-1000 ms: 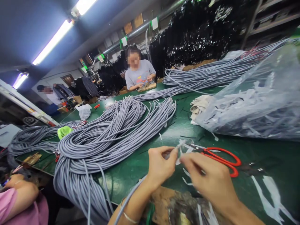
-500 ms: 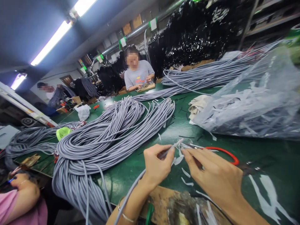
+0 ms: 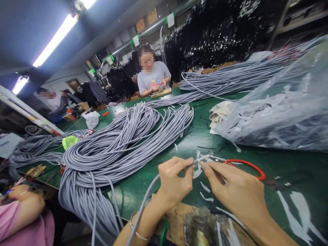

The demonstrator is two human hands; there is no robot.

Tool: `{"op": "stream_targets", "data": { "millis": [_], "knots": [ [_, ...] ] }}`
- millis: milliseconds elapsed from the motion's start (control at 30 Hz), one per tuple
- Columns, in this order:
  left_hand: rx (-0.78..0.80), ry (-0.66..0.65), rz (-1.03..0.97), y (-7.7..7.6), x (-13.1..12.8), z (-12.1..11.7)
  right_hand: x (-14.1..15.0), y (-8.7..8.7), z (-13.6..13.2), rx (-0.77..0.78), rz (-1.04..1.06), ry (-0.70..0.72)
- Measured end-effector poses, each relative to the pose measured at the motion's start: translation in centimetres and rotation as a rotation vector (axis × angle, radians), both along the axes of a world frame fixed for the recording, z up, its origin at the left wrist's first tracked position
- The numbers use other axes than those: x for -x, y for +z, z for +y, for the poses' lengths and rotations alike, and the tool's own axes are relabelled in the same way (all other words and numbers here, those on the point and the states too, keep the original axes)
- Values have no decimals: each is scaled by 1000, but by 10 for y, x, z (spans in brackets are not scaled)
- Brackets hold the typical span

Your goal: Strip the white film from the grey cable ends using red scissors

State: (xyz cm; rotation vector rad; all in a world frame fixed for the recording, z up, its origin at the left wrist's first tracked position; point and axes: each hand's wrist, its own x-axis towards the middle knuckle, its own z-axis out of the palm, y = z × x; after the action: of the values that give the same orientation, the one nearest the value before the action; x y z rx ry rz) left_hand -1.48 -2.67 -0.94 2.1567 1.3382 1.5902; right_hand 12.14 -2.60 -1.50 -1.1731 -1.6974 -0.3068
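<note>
My left hand point(image 3: 174, 182) is closed in a pinch on the end of a grey cable point(image 3: 143, 208) that runs down past my wrist. My right hand point(image 3: 235, 191) faces it, fingertips pinching at the cable's tip, where thin wires and white scraps point(image 3: 201, 158) stick out. Red-handled scissors point(image 3: 246, 165) lie on the green table point(image 3: 159, 171) just behind my right hand. White strips point(image 3: 206, 188) lie under my hands.
A big coil of grey cables point(image 3: 115, 147) lies left, and more cables point(image 3: 230, 80) run along the back. A clear bag of scraps point(image 3: 282, 112) sits right, beside a folded cloth point(image 3: 220, 114). A person in pink point(image 3: 23, 215) works at my left, another in grey point(image 3: 152, 75) sits opposite.
Both hands stay together at the cable's end, with small shifts of the fingers. The view has tilted slightly.
</note>
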Motion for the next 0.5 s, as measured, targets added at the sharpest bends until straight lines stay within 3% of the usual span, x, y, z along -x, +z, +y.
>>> {"op": "stream_targets", "data": {
  "millis": [100,233,300,433,500],
  "knots": [
    [73,45,58,-2,0,3,3,4,-5,-6,66,135],
    [383,110,-60,0,0,13,8,7,-15,-193,11,429],
    [486,61,-187,2,1,15,7,6,-14,-178,-3,345],
    [545,-86,-307,9,-1,9,1,1,-2,-107,-11,2],
    [547,-122,-335,11,-2,5,-1,-1,2,-92,-22,-40]
  ]
}}
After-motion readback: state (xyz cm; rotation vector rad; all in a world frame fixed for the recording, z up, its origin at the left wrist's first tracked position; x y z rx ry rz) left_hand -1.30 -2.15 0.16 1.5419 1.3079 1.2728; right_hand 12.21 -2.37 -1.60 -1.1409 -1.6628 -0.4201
